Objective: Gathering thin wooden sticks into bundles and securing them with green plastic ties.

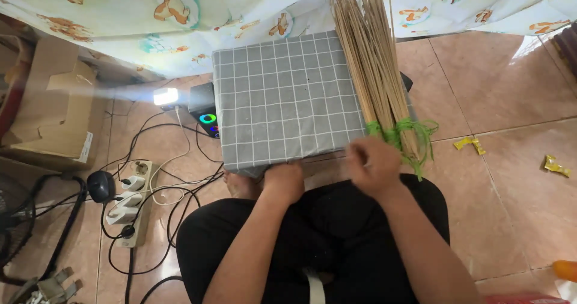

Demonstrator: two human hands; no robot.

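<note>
Person's body, head view: both forearms bare, no sleeves in frame. Left hand [283, 182] and right hand [374, 164] without gloves, rings or watch (right one motion-blurred). Black trousers [336, 232] over both legs; white strip at waist, just below the hands.

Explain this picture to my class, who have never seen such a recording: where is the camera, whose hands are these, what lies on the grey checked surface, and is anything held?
There is no machine here. One camera sits on a person's head and looks down, so you see their own arms and lap. They sit on a tiled floor before a low surface under a grey checked cloth. A bundle of thin sticks, tied with green string, lies along its right side. The right hand is at the tied end, but it is blurred, so a grip cannot be confirmed. The left hand rests on the near edge. A power strip with cables lies to the left.
</note>
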